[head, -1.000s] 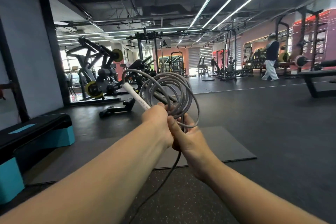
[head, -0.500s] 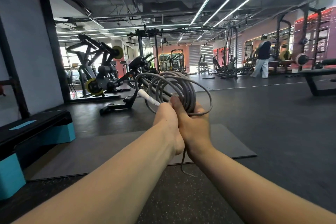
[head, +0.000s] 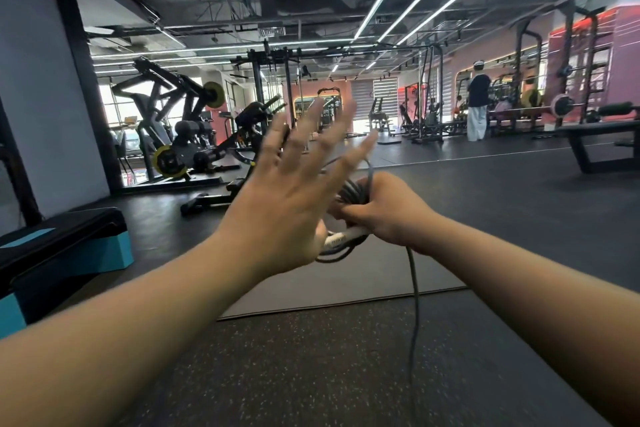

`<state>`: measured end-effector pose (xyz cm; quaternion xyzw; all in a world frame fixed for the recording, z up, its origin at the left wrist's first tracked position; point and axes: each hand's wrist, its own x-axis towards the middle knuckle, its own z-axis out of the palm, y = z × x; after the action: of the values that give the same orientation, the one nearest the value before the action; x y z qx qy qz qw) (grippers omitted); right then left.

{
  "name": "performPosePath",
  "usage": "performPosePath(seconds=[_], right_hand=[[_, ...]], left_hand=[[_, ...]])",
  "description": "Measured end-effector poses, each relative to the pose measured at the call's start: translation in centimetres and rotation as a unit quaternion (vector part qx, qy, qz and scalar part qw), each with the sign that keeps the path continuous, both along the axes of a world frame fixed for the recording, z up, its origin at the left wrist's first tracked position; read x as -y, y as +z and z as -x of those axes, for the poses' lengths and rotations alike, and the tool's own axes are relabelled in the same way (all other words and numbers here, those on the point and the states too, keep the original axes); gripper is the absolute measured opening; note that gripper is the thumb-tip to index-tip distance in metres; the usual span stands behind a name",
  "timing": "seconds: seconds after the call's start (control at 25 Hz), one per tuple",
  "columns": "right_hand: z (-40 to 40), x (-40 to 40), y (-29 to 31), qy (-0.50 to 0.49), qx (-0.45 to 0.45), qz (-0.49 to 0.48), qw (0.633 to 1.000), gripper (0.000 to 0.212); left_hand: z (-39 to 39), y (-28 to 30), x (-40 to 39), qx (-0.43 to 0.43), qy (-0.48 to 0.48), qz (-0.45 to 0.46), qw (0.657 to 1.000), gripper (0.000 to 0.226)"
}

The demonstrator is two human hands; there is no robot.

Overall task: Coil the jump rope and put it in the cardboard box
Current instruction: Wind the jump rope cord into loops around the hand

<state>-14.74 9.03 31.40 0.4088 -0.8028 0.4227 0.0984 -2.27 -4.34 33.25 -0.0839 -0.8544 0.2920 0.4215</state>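
My right hand (head: 384, 210) is closed around the grey jump rope (head: 353, 194), holding the bundled loops together with a white handle (head: 341, 239) that sticks out to the left below my fist. A loose end of the rope (head: 412, 305) hangs from the fist down toward the floor. My left hand (head: 287, 198) is spread flat with fingers apart, blurred, just left of and in front of the coil, and holds nothing. Most of the loops are hidden behind both hands. No cardboard box is in view.
A grey mat (head: 346, 281) lies on the dark rubber floor in front of me. A black and teal step platform (head: 65, 246) stands at the left. Weight machines (head: 180, 135) fill the back left, a bench (head: 599, 139) is at the right, and a person (head: 478, 104) stands far back.
My left hand let go of the white handle and opened wide. The coil and handle are now in my right hand alone, lower and turned, with a longer loose end hanging down.
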Motion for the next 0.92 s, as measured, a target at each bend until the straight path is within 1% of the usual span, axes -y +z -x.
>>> performPosePath(seconds=[0.04, 0.08, 0.12, 0.16, 0.2, 0.24, 0.28, 0.32, 0.36, 0.44, 0.56, 0.6, 0.64, 0.72, 0.84, 0.88, 0.92], right_hand=[[-0.2, -0.1, 0.3, 0.002, -0.044, -0.039, 0.998, 0.023], [-0.4, -0.2, 0.6, 0.001, -0.086, -0.078, 0.993, 0.026], [-0.6, -0.3, 0.8, 0.002, -0.113, -0.110, 0.988, 0.024], [-0.7, -0.5, 1.0, 0.005, -0.123, -0.130, 0.984, 0.020], [-0.7, -0.8, 1.0, 0.014, -0.124, -0.141, 0.982, 0.020], [-0.6, -1.1, 1.1, 0.027, -0.120, -0.146, 0.982, 0.020], [-0.4, -1.3, 1.2, 0.043, -0.116, -0.149, 0.981, 0.018], [-0.4, -1.5, 1.3, 0.057, -0.115, -0.154, 0.980, 0.016], [-0.4, -1.6, 1.5, 0.069, -0.113, -0.159, 0.978, 0.015], [-0.3, -2.0, 1.9, 0.084, -0.107, -0.171, 0.976, 0.016], [-0.2, -2.9, 2.2, 0.125, -0.074, -0.163, 0.976, 0.021], [-0.1, -3.2, 2.2, 0.140, -0.051, -0.153, 0.977, 0.030], [-0.1, -3.6, 2.2, 0.149, -0.033, -0.144, 0.978, 0.044], [0.0, -4.1, 2.2, 0.146, -0.031, -0.121, 0.981, 0.065], [-0.3, -4.2, 2.3, 0.156, -0.091, -0.104, 0.978, 0.078], [-0.4, -4.1, 2.3, 0.161, -0.112, -0.104, 0.975, 0.081], [-0.5, -4.0, 2.3, 0.167, -0.129, -0.107, 0.972, 0.085]], left_hand=[[0.3, -0.1, 0.0, 0.058, 0.025, 0.058, 0.996, 0.111], [0.6, -0.5, -0.2, 0.103, 0.033, 0.059, 0.992, 0.108], [1.0, -0.9, -0.3, 0.138, 0.031, 0.018, 0.990, 0.107], [1.2, -1.2, -0.4, 0.165, 0.029, -0.048, 0.985, 0.105], [1.2, -1.3, -0.4, 0.181, 0.019, -0.134, 0.974, 0.099], [1.5, -1.2, -0.1, 0.184, -0.011, -0.215, 0.959, 0.083], [1.9, -0.8, 0.4, 0.183, -0.049, -0.261, 0.947, 0.059], [2.0, -0.2, 0.8, 0.192, -0.067, -0.286, 0.936, 0.037], [2.1, 0.2, 1.1, 0.211, -0.076, -0.311, 0.924, 0.025], [2.1, 0.6, 1.3, 0.255, -0.079, -0.360, 0.894, 0.017], [1.6, 0.5, 1.0, 0.287, -0.084, -0.425, 0.854, 0.012], [1.4, 0.5, 0.7, 0.299, -0.095, -0.463, 0.829, 0.010], [1.3, 0.4, 0.4, 0.316, -0.112, -0.511, 0.791, 0.008], [1.3, 0.3, -0.1, 0.355, -0.161, -0.612, 0.688, 0.009], [0.8, 0.9, -0.8, 0.432, -0.181, -0.708, 0.529, 0.016], [0.7, 1.2, -1.0, 0.458, -0.169, -0.721, 0.492, 0.018], [0.6, 1.5, -1.2, 0.479, -0.149, -0.723, 0.475, 0.021]])
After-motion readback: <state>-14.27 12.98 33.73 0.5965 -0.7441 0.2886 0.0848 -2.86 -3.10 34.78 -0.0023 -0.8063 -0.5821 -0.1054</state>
